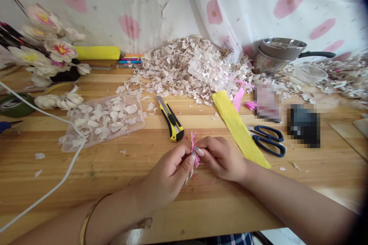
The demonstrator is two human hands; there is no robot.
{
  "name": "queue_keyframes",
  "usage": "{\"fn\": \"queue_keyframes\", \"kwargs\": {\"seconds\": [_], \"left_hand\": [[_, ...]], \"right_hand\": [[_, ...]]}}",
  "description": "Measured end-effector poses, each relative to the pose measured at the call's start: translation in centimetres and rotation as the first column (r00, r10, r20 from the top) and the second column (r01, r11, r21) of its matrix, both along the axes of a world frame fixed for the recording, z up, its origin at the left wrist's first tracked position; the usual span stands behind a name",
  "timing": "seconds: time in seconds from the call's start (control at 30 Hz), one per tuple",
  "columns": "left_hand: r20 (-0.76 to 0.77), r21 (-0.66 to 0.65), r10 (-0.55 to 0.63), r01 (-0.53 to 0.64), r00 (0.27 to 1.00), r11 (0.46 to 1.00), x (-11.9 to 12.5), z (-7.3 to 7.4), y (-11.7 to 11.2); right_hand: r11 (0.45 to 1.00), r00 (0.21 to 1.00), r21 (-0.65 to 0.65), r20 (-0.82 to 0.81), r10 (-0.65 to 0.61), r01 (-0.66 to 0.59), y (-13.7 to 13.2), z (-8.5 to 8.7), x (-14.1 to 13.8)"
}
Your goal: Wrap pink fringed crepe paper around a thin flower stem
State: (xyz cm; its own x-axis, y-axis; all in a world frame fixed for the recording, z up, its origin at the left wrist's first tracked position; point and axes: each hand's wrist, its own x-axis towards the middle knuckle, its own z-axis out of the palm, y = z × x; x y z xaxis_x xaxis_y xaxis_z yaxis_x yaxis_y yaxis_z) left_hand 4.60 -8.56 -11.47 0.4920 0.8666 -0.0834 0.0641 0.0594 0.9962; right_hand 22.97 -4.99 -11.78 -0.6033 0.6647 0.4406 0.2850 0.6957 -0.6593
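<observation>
Between my two hands, over the front middle of the table, is a small piece of fringed pink crepe paper (193, 138). My left hand (175, 166) pinches it from the left with thumb and forefinger. From the right, my right hand (222, 157) pinches the same paper, its thumb tip against the left one. The thin strands stick up above the fingertips and a crumpled end shows below. A yellow and black utility knife (171, 118) lies just beyond my left hand, blade partly out. Past my right hand are a yellow crepe strip (240, 128) and dark-handled scissors (268, 139).
A clear compartment tray (140, 116) holds white petals at left. Dried petals (172, 65) are heaped along the back, beside metal pans (276, 55). Artificial flowers (57, 46) stand at far left. A white cable (63, 178) crosses the left side. Pink paper scraps (238, 99) lie behind.
</observation>
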Motion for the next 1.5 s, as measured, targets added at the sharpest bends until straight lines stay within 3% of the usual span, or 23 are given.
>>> {"fn": "queue_keyframes", "kwargs": {"seconds": [0.13,0.2,0.27,0.33,0.4,0.47,0.5,0.57,0.7,0.83,0.97,1.13,1.33,1.5], "left_hand": [[-0.021,-0.004,-0.025,0.025,0.999,1.000,-0.1,-0.2,-0.1],[-0.078,0.042,-0.015,0.019,0.997,0.999,-0.2,0.0,-0.1],[-0.182,0.147,0.027,0.000,0.983,0.989,-0.3,0.2,0.0],[-0.292,0.266,0.084,-0.003,0.953,0.964,-0.5,0.4,0.0],[-0.340,0.321,0.111,0.004,0.934,0.947,-0.6,0.4,0.0],[-0.280,0.274,0.104,-0.024,0.954,0.961,-0.5,0.2,0.0],[-0.212,0.216,0.097,-0.050,0.973,0.975,-0.5,0.1,0.1],[-0.042,0.070,0.100,-0.097,0.994,0.993,-0.3,0.0,0.1],[0.206,-0.127,0.131,-0.106,0.970,0.986,0.1,0.3,0.4],[0.319,-0.210,0.125,-0.058,0.939,0.976,0.2,0.2,0.6],[0.347,-0.252,0.110,-0.020,0.931,0.967,0.2,-0.1,0.6],[0.378,-0.278,0.088,0.023,0.921,0.960,0.3,-0.2,0.5],[0.392,-0.286,0.086,0.033,0.916,0.958,0.4,-0.2,0.6],[0.435,-0.382,0.094,0.089,0.895,0.920,0.5,-0.3,0.6]], "right_hand": [[0.998,0.990,0.034,0.125,-0.058,0.054,-0.3,0.1,-0.2],[0.992,0.990,-0.097,0.124,-0.068,0.080,-0.5,0.2,-0.5],[0.941,0.994,-0.321,0.056,-0.092,0.105,-0.8,0.3,-1.0],[0.799,0.993,-0.598,-0.050,-0.111,0.059,-0.9,0.3,-1.5],[0.597,0.977,-0.799,-0.178,-0.118,-0.073,-1.0,0.2,-1.8],[0.451,0.931,-0.863,-0.327,-0.159,-0.226,-0.9,0.1,-1.9],[0.429,0.895,-0.857,-0.398,-0.201,-0.285,-0.8,0.0,-1.9],[0.443,0.807,-0.822,-0.512,-0.295,-0.359,-0.6,-0.2,-1.9],[0.537,0.697,-0.759,-0.608,-0.380,-0.369,-0.3,-0.3,-1.8],[0.587,0.724,-0.722,-0.618,-0.308,-0.367,-0.4,-0.4,-1.8],[0.578,0.764,-0.735,-0.585,-0.273,-0.355,-0.4,-0.6,-1.8],[0.567,0.750,-0.722,-0.611,-0.253,-0.397,-0.3,-0.7,-1.8],[0.595,0.773,-0.721,-0.585,-0.245,-0.357,-0.4,-0.9,-1.8],[0.622,0.769,-0.692,-0.601,-0.217,-0.366,-0.3,-0.6,-1.7]]}}
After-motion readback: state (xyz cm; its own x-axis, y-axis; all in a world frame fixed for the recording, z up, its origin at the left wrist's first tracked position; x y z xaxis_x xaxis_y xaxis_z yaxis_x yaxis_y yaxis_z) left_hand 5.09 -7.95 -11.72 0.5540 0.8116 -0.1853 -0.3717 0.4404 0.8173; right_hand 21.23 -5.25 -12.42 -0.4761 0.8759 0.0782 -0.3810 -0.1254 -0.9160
